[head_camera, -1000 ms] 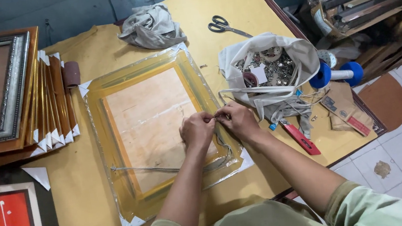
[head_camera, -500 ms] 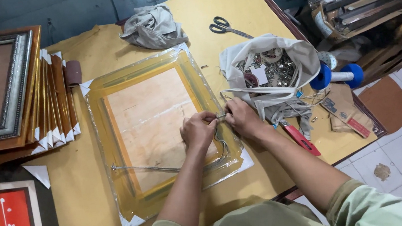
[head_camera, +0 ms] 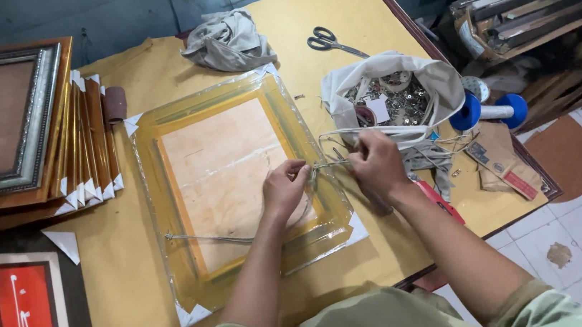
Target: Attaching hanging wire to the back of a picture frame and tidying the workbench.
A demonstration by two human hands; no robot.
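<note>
I see my left hand [head_camera: 283, 189] and right hand [head_camera: 377, 164] close together, fingers pinched on a thin grey hanging wire [head_camera: 241, 238] at the right edge of a gold frame [head_camera: 154, 199] lying face down and wrapped in clear plastic, mid-table. The wire trails left across the frame's wooden backing to a fixing on its near left side. Just right of my right hand sits an open white bag of metal fittings [head_camera: 399, 91]. Far from me lie scissors [head_camera: 332, 40] and a grey cloth [head_camera: 228, 40]. More frames [head_camera: 20, 127] are stacked at left.
</note>
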